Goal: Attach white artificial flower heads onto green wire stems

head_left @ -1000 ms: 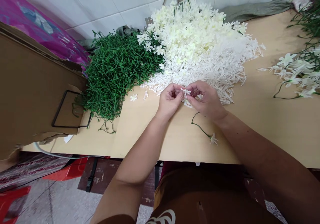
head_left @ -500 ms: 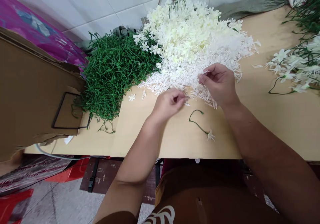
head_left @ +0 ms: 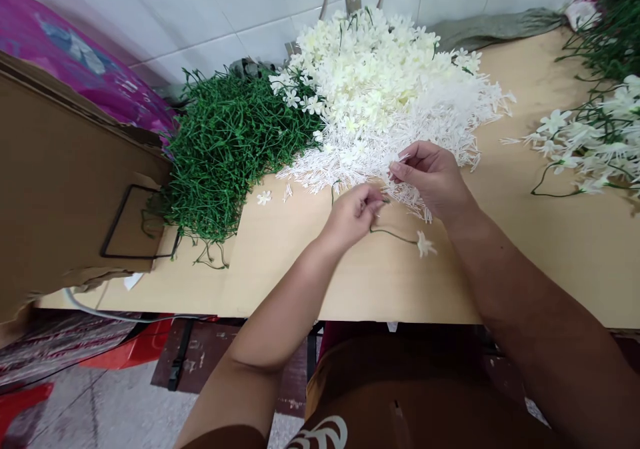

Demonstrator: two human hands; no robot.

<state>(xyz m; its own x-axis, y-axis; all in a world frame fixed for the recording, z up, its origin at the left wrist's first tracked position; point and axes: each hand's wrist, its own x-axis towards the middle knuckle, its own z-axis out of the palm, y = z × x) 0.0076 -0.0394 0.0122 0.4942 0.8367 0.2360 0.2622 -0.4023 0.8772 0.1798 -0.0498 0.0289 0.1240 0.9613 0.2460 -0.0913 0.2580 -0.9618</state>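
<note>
My left hand is closed in a pinch on a thin green stem that carries a small white flower at its free end, just above the wooden table. My right hand is pinched on a small white flower piece at the near edge of the big heap of white flower parts. The two hands are a short way apart.
A pile of green stems lies left of the white heap. Finished stems with white flowers lie at the right edge. A cardboard box stands at the left. Two loose white pieces lie on the table. Tiled wall behind.
My left hand has taken hold of the green stem and lifted it, so its flower shifted up and right. My right hand came back a little from the heap with a white piece.
</note>
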